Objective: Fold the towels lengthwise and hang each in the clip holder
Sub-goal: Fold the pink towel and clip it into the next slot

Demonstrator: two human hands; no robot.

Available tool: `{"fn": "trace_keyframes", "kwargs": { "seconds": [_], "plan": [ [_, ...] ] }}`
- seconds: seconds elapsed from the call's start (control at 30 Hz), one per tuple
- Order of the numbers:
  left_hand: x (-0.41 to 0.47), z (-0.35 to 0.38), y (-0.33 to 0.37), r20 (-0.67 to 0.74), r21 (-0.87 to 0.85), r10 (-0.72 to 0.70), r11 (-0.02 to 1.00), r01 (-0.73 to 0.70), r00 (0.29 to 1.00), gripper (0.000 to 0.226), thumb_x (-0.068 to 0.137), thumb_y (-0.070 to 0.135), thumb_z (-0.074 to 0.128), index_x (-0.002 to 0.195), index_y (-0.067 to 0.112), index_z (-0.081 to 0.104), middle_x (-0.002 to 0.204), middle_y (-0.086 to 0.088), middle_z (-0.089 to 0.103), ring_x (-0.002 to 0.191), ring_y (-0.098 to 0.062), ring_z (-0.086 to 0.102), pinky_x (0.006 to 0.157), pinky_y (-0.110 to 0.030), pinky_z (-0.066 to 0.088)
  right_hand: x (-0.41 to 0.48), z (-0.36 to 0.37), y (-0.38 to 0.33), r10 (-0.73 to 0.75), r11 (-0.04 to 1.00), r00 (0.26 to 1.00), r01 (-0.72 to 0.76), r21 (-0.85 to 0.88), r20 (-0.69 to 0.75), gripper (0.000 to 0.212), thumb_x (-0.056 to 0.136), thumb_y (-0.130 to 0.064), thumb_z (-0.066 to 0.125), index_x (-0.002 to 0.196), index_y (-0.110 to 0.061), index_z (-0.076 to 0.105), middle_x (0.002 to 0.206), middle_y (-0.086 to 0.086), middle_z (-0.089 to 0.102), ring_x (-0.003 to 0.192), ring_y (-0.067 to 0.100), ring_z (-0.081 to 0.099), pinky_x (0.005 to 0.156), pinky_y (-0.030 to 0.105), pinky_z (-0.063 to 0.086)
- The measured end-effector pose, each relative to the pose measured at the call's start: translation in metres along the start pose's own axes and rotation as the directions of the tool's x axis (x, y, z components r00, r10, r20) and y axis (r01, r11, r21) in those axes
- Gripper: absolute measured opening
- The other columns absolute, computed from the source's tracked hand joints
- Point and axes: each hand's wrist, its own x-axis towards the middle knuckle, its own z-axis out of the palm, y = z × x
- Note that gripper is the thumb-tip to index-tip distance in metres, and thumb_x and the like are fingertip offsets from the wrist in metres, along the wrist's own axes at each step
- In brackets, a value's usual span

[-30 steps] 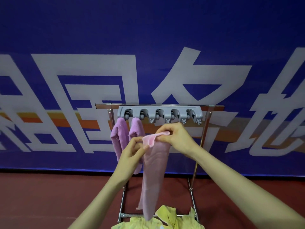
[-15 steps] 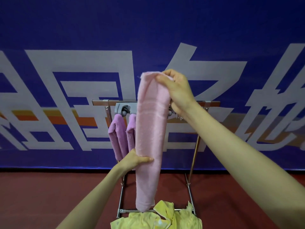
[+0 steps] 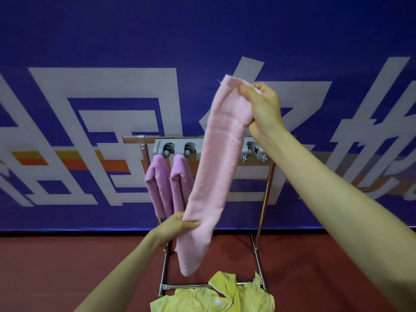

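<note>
Pink towel (image 3: 216, 176): folded into a long, narrow strip and held in the air in front of the clip holder (image 3: 162, 145). It slants from upper right to lower left, and its lower end hangs free above the yellow cloths (image 3: 213, 298).
Right hand (image 3: 263, 109): raised above the holder, fingers curled round the towel's top end.
Left hand (image 3: 177, 226): pinches the strip's left edge low down, thumb on the front.
Clip holder: a grey bar on the top rail of a metal rack (image 3: 263, 199). Its middle clips are hidden behind the pink towel.
Purple towels (image 3: 157, 183): two, folded, hanging side by side from the two leftmost clips, just left of the pink strip.
Yellow cloths: a crumpled heap at the rack's foot, partly draped over its bottom bar.
Setting: the rack stands on a red floor (image 3: 67, 266) before a blue banner (image 3: 202, 41) with large white characters.
</note>
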Motion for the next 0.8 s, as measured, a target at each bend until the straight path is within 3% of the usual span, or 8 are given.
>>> {"fn": "trace_keyframes", "kwargs": {
  "seconds": [0.13,0.27,0.37,0.43,0.5,0.63,0.73,0.8],
  "plan": [
    [-0.007,-0.007,0.019,0.021,-0.084,-0.008,0.996,0.01,1.0,0.04,0.076,0.031,0.074,0.101,-0.001,0.071,0.099,-0.018,0.072,0.089,-0.023,0.069,0.074,-0.025,0.054,0.0,-0.011,0.015,-0.017,0.984,1.0,0.016,-0.178,-0.001,0.013,0.085,-0.006,0.063,0.078,-0.013,0.054,0.08,0.004,0.059,0.073,0.013,0.057,0.061,0.023,0.049],
    [-0.012,-0.013,0.05,-0.056,-0.151,0.087,0.984,-0.095,0.995,0.044,0.069,0.035,0.081,0.098,0.003,0.072,0.09,-0.016,0.074,0.082,-0.022,0.071,0.068,-0.026,0.056,0.003,-0.026,0.039,-0.005,0.95,0.999,-0.011,-0.311,-0.052,0.009,0.082,-0.011,0.064,0.078,-0.015,0.057,0.085,0.005,0.058,0.08,0.015,0.055,0.066,0.028,0.048],
    [-0.019,-0.011,0.083,-0.074,-0.221,0.196,0.953,-0.208,0.978,0.021,0.084,0.023,0.067,0.097,0.007,0.071,0.082,-0.011,0.074,0.078,-0.018,0.071,0.062,-0.023,0.056,0.005,-0.034,0.055,0.032,0.916,0.996,-0.063,-0.397,-0.084,0.007,0.082,-0.006,0.061,0.084,-0.012,0.058,0.083,0.003,0.057,0.081,0.016,0.053,0.067,0.026,0.045],
    [-0.023,-0.007,0.105,-0.07,-0.256,0.242,0.933,-0.252,0.968,0.011,0.083,0.015,0.064,0.083,0.01,0.074,0.073,-0.008,0.073,0.071,-0.016,0.07,0.059,-0.021,0.055,0.004,-0.036,0.064,0.087,0.888,0.994,-0.109,-0.447,-0.07,0.016,0.08,0.001,0.057,0.083,-0.015,0.058,0.087,0.003,0.063,0.086,0.018,0.057,0.071,0.026,0.046],
    [-0.025,-0.002,0.124,-0.05,-0.245,0.287,0.925,-0.29,0.957,0.013,0.078,0.013,0.065,0.067,0.009,0.073,0.066,-0.005,0.07,0.067,-0.014,0.067,0.058,-0.019,0.053,-0.001,-0.038,0.071,0.18,0.893,0.982,-0.142,-0.428,0.05,0.021,0.081,0.006,0.054,0.089,-0.013,0.06,0.097,0.008,0.068,0.096,0.02,0.062,0.084,0.03,0.049],
    [-0.028,0.005,0.147,0.066,-0.155,0.318,0.94,-0.305,0.946,0.018,0.076,0.018,0.06,0.067,0.014,0.075,0.069,-0.001,0.07,0.071,-0.011,0.065,0.066,-0.019,0.052,-0.013,-0.045,0.09,0.383,0.913,0.854,-0.293,-0.282,0.351,0.022,0.089,-0.006,0.049,0.104,-0.009,0.064,0.109,0.008,0.071,0.112,0.025,0.062,0.099,0.039,0.045],
    [-0.025,0.01,0.151,0.139,-0.1,0.327,0.944,-0.315,0.935,0.018,0.078,0.017,0.06,0.077,0.014,0.078,0.081,-0.002,0.074,0.081,-0.012,0.068,0.075,-0.022,0.053,-0.024,-0.046,0.107,0.511,0.86,0.735,-0.443,-0.253,0.446,0.026,0.089,-0.017,0.047,0.106,-0.01,0.065,0.102,0.011,0.065,0.099,0.029,0.057,0.085,0.034,0.044],
    [-0.024,0.01,0.151,0.147,-0.096,0.324,0.945,-0.312,0.935,0.019,0.079,0.017,0.059,0.079,0.013,0.078,0.083,-0.002,0.074,0.083,-0.012,0.069,0.074,-0.021,0.053,-0.033,-0.042,0.119,0.558,0.827,0.68,-0.5,-0.255,0.476,0.028,0.077,-0.029,0.058,0.098,-0.013,0.067,0.094,0.008,0.049,0.094,0.028,0.041,0.075,0.033,0.038]
  ]
}}
